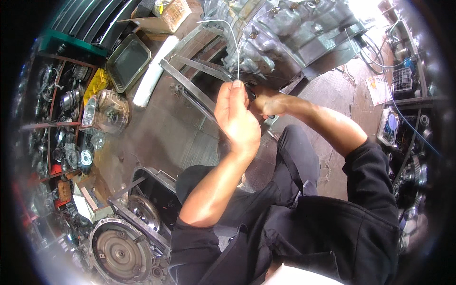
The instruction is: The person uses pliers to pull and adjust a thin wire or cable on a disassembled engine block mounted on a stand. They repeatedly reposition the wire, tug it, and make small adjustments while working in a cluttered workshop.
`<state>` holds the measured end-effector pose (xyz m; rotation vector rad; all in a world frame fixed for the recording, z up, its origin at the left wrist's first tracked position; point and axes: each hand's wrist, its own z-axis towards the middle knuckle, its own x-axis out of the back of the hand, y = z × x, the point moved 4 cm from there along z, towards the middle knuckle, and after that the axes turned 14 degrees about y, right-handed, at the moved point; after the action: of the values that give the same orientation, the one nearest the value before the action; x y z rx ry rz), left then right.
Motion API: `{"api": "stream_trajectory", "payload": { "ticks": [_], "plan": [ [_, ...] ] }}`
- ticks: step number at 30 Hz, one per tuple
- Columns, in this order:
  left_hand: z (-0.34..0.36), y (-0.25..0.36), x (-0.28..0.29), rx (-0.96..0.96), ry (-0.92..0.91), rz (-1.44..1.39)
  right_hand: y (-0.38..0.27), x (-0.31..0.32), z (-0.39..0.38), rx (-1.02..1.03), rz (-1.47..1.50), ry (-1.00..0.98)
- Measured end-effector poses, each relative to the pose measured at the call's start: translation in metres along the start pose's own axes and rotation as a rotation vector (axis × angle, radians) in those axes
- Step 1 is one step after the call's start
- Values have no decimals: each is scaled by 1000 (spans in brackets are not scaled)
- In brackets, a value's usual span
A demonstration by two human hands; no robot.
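In the upper middle, my left hand (238,118) is closed with the thumb pressed against the fingers. A thin white strand (236,45), a wire or a cable tie, rises from that pinch and curves off to the upper left. My right hand (270,103) is closed just beside it, round something dark whose kind is hidden by the fingers. Both hands are close below a large grey metal gearbox or engine casing (304,33), which rests on a metal frame stand (190,88).
Shelves of metal parts line the left and right sides. Left of the stand lie a rectangular pan (128,61), a white roll (154,76) and a metal housing (108,113). A round torque converter (121,254) sits at lower left. Cables (380,52) hang at upper right.
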<state>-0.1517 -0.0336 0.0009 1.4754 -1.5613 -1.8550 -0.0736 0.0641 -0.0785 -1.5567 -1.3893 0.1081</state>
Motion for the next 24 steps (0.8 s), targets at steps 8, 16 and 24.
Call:
{"api": "stream_trajectory", "payload": {
  "ticks": [8,16,24],
  "plan": [
    [-11,-7,-10,-64,-35,104,17,4,20,152,144,-72],
    [-28,-11,-28,-31,6,95,15,16,16,92,145,-125],
    [-41,-12,-29,-21,-37,20,21,12,22,190,113,-67]
  ]
}}
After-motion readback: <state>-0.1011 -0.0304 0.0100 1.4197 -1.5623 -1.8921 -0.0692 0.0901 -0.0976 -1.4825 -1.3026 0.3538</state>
